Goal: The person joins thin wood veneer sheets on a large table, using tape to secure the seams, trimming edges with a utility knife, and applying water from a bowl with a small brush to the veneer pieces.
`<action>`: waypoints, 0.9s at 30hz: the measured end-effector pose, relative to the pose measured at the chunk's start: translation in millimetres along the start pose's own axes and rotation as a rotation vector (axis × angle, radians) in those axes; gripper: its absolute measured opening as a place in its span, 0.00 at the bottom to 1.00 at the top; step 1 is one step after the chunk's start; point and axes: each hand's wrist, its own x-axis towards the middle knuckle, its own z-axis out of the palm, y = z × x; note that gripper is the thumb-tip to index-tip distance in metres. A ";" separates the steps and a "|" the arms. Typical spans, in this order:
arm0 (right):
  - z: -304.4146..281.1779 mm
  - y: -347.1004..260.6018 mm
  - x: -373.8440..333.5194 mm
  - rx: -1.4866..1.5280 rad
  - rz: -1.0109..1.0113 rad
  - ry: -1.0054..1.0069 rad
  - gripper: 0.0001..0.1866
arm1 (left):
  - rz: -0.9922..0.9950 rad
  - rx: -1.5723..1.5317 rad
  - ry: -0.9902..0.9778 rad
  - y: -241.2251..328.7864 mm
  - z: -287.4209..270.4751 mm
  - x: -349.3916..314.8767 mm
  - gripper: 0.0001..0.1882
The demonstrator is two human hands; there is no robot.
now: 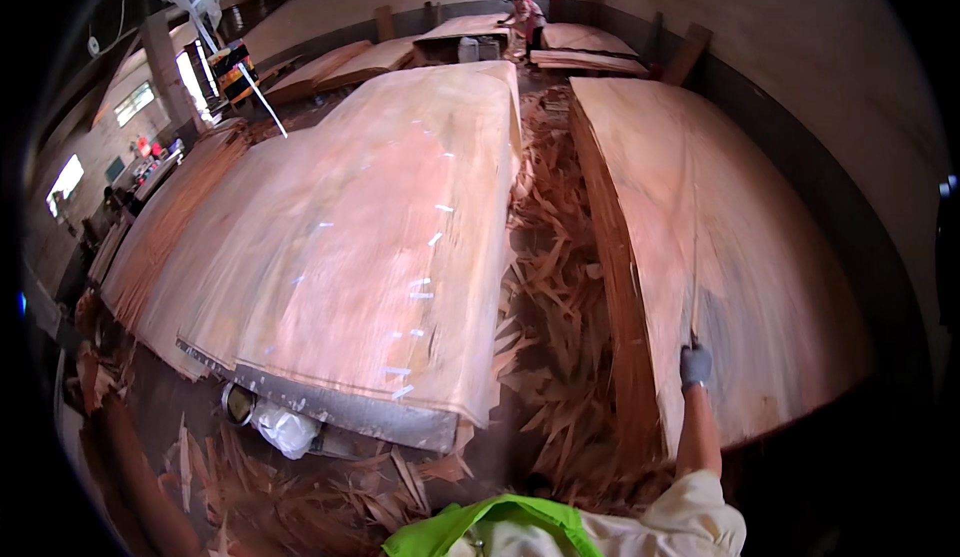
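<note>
Your gloved right hand (696, 366) grips a thin stick (696, 267) by its near end, probably so it reaches far over the right-hand wood stack (770, 227), while your left hand's state can't be told, out of view.

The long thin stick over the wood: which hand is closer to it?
The right hand, in a grey glove: it holds the near end of the stick. The left hand isn't in view, so its place can't be told.
</note>
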 end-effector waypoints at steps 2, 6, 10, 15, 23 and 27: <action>17.2 -25.6 -35.5 0.162 -0.035 0.015 0.17 | 0.023 -0.019 -0.021 -16.7 -10.0 23.1 0.23; 37.7 -35.3 -164.7 0.229 -0.085 -0.030 0.10 | 0.053 -0.072 -0.067 -50.4 -23.8 70.2 0.24; 11.3 -125.3 -317.2 0.517 0.062 -0.168 0.07 | 0.035 -0.097 -0.049 -100.1 -52.6 108.2 0.25; 23.7 -205.2 -389.0 0.723 -0.006 -0.288 0.11 | 0.000 -0.165 0.042 -180.9 -92.5 132.8 0.26; 74.6 -344.1 -449.9 0.882 0.083 -0.702 0.09 | 0.303 -0.295 0.326 -94.7 -112.6 252.1 0.19; 112.6 -422.9 -504.0 0.930 0.123 -0.829 0.11 | 0.176 -0.654 0.116 -99.5 -102.4 341.6 0.14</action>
